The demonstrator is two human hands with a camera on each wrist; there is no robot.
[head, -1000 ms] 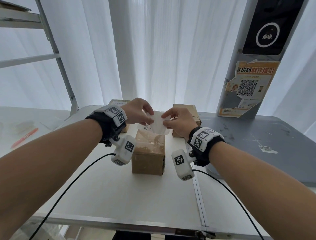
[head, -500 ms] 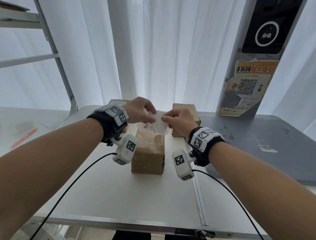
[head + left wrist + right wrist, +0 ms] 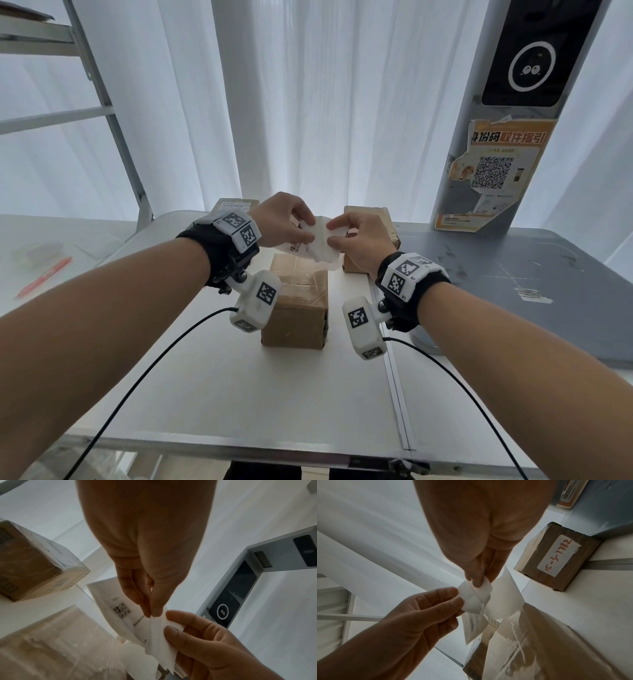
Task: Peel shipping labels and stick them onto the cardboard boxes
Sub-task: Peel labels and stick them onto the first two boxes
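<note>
White table [image 3: 212, 383] fills the lower half of the head view, w/ a grey table [image 3: 534, 274] butted against it at right. White curtain [image 3: 308, 102] runs across the top. A grey pillar [image 3: 513, 113] stands upper right, carrying a black panel and an orange QR poster [image 3: 493, 171].

Three cardboard boxes on the white table. Nearest box [image 3: 296, 303] sits dead centre, taped over, directly below my hands. Back-left box [image 3: 236, 207] is mostly hidden behind my left wrist. Back-right box [image 3: 371, 240] is partly behind my right hand; the right wrist view shows a white tag on it, handwritten in red: 15-3-7782.

My left hand [image 3: 282, 221] and right hand [image 3: 359, 240] meet centre frame, above the nearest box. Between them is the shipping label [image 3: 317, 243], off the table, crumpled where we meet. Left thumb + fingertips [image 3: 150, 607] pinch one layer, QR side hanging lower left in the left wrist view. Right thumb + forefinger [image 3: 476, 580] pinch the other layer. Both grips tight, other fingers loosely curled.
</note>
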